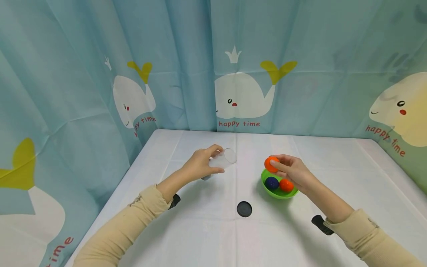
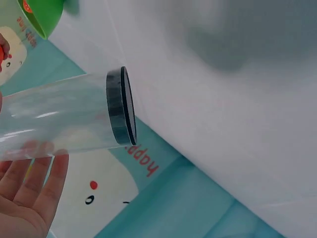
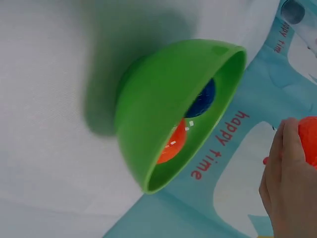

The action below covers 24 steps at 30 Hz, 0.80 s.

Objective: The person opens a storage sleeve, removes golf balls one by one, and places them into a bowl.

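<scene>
At frame centre, your left hand (image 1: 200,165) grips the clear tube (image 1: 222,159) on its side, open mouth pointing right toward the orange ball (image 1: 271,164) your right hand (image 1: 293,171) pinches just above the green bowl (image 1: 278,193).

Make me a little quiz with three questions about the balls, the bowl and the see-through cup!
1. True or false: the left hand grips the clear plastic cup tipped on its side.
2. How many balls lie inside the round green plastic bowl?
A) one B) two C) four
3. Fill in: the right hand holds an ______ ball above the bowl.

Key:
1. True; the cup's open mouth points toward the right hand.
2. B; a dark blue ball and an orange ball lie in it.
3. Orange; the fingers hold the small round orange ball over the bowl's rim.
</scene>
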Tool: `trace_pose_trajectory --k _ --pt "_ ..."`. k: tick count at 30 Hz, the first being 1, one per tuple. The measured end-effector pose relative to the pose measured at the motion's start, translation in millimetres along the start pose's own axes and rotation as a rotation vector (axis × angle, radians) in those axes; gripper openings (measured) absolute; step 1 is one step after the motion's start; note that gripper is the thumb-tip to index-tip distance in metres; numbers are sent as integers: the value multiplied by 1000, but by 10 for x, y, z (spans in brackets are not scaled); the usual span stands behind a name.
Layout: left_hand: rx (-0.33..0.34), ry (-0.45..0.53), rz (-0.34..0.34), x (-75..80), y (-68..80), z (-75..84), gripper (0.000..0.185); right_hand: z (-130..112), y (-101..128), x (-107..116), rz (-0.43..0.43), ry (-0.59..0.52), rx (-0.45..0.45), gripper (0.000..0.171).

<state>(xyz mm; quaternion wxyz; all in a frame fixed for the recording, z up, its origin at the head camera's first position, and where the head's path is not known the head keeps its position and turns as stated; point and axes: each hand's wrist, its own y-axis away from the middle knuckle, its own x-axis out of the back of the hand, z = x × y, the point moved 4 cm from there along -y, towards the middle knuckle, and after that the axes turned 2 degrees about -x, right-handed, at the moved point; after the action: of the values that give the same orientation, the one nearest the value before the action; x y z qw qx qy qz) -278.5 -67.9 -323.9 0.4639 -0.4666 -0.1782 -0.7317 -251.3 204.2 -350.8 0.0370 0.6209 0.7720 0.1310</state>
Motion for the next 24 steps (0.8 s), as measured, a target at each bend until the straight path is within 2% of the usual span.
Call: trace_pose_trajectory --k 4,12,20,24 --pt "19 51 14 -32 45 -26 55 27 17 37 77 185 56 59" --pt "20 154 62 -87 116 -90 56 49 51 50 161 436 211 49" --pt "32 184 112 -115 193 -104 59 110 25 83 190 503 258 47" --pt "33 205 123 -137 224 -118 59 150 14 107 197 532 314 44"
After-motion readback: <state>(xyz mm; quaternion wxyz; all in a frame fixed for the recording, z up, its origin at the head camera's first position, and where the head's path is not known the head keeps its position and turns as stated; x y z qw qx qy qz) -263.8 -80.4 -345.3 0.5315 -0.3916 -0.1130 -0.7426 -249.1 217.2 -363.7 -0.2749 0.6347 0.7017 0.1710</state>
